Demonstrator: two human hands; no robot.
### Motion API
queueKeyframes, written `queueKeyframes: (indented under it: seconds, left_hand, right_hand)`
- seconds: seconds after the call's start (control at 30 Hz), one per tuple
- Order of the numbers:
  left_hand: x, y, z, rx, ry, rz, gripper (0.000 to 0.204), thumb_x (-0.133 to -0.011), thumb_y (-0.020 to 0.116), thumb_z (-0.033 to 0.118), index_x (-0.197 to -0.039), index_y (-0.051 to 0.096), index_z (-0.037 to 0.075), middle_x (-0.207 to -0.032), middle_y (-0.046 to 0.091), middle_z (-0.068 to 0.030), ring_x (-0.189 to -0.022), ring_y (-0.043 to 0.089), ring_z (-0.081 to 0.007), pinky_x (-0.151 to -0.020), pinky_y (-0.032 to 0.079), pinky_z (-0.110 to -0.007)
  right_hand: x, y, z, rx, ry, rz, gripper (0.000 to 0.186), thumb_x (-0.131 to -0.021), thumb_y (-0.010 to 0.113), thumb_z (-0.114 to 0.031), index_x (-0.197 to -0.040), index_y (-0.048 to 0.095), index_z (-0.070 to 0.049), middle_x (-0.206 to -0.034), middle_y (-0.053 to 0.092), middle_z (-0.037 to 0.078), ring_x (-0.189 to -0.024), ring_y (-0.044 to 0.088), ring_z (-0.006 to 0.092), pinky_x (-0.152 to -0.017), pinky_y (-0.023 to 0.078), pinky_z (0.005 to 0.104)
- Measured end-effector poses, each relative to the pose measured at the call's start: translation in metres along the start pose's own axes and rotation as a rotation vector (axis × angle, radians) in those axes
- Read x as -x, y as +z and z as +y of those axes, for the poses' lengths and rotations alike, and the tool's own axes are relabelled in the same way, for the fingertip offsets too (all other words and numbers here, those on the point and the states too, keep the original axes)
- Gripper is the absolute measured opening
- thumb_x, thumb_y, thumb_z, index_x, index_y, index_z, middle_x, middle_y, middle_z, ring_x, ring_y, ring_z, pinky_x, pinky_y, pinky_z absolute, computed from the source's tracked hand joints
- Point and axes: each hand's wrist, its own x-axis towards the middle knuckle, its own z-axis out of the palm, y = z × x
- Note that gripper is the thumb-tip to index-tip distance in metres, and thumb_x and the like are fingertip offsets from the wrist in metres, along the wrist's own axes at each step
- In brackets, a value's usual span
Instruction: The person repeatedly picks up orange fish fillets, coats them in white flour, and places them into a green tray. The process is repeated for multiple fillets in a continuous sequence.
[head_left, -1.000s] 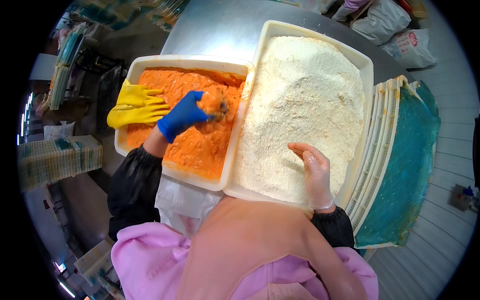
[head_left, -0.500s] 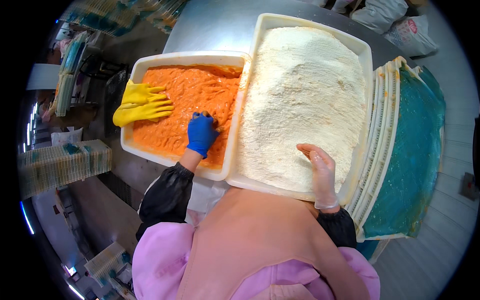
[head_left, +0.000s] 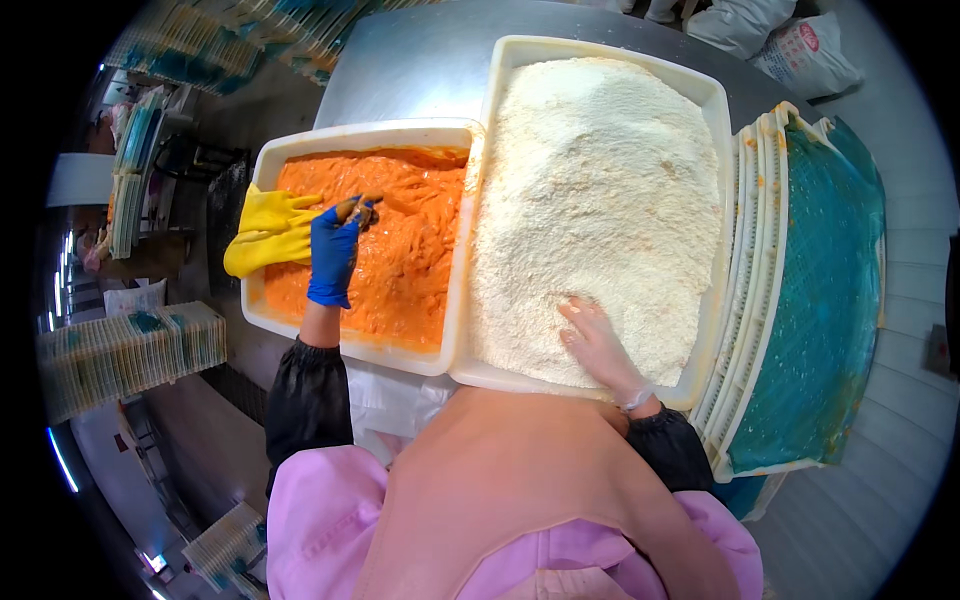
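My left hand [head_left: 333, 258], in a blue glove, is over the orange, wet, lumpy mixture [head_left: 410, 225] in the left white tub [head_left: 462, 240]. Its fingers are curled together at brownish, mixture-smeared tips; whatever they hold, if anything, is too small to name. In a clear plastic glove, my right hand [head_left: 603, 350] reaches into the near part of the off-white crumbs [head_left: 600, 180] in the larger right tub [head_left: 722, 190]. The fingers there are stretched out, with the tips partly sunk in the crumbs. Nothing shows in its grasp.
Yellow rubber gloves [head_left: 268, 232] lie over the left tub's left rim. Both tubs rest on a metal table [head_left: 420, 65]. Stacked white trays with a teal mesh sheet [head_left: 815, 290] stand close on the right. White sacks [head_left: 808, 58] lie beyond the table; more tray stacks [head_left: 135, 345] are at left.
My left hand has moved left and farther into the tub, lifting its fingers from the mixture. My right hand has shifted left and lowered its fingers into the crumbs.
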Motion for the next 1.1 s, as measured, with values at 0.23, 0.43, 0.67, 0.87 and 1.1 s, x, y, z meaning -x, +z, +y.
queueKeyframes:
  seconds: [0.23,0.43,0.67,0.87,1.1]
  left_hand:
    - [0.045,0.139,0.061,-0.595,0.681,-0.587,0.019,-0.075,0.058,0.000,-0.091,0.065,0.009,-0.092,0.062,-0.0106,-0.087,0.057,-0.0302,-0.074,0.047,-0.037]
    - [0.055,0.168,0.003,-0.979,0.716,-0.356,0.010,-0.073,0.059,0.008,-0.081,0.065,0.007,-0.090,0.060,-0.0058,-0.089,0.054,-0.0291,-0.073,0.045,-0.037]
    - [0.024,0.080,0.006,-0.926,0.544,0.036,0.015,-0.071,0.067,0.012,-0.085,0.070,0.010,-0.088,0.060,-0.0091,-0.086,0.052,-0.0290,-0.077,0.039,-0.040]
    - [0.033,0.059,-0.087,-1.096,0.261,0.015,0.011,-0.067,0.071,0.019,-0.071,0.068,0.009,-0.089,0.061,-0.0069,-0.085,0.053,-0.0270,-0.081,0.038,-0.040]
    - [0.032,0.039,-0.127,-0.620,0.014,-0.003,0.013,-0.078,0.067,0.009,-0.085,0.065,-0.002,-0.079,0.065,-0.0090,-0.067,0.058,-0.0199,-0.065,0.045,-0.029]
  right_hand:
    - [0.049,-0.034,0.047,-0.223,0.410,0.111,0.046,-0.091,0.051,-0.021,-0.131,0.043,-0.001,-0.134,0.042,0.022,-0.127,0.037,0.0296,-0.107,0.025,0.0350]
    - [-0.022,-0.026,0.045,-0.514,0.478,0.331,0.053,-0.088,0.055,-0.023,-0.133,0.039,0.002,-0.135,0.043,0.017,-0.124,0.041,0.0246,-0.102,0.032,0.0317]
    - [-0.039,-0.008,0.005,0.104,0.072,0.251,0.031,-0.074,0.071,-0.021,-0.097,0.063,-0.002,-0.106,0.060,0.014,-0.102,0.055,0.0250,-0.084,0.044,0.0349]
    - [-0.033,-0.129,-0.016,-0.615,0.542,0.446,0.016,-0.084,0.061,-0.019,-0.082,0.061,-0.003,-0.068,0.058,0.003,-0.065,0.055,0.0164,-0.063,0.045,0.0280]
    - [-0.071,-0.307,0.022,-0.488,0.352,0.887,0.019,-0.088,0.057,-0.023,-0.089,0.063,-0.005,-0.069,0.056,0.000,-0.058,0.049,0.0075,-0.053,0.040,0.0217]
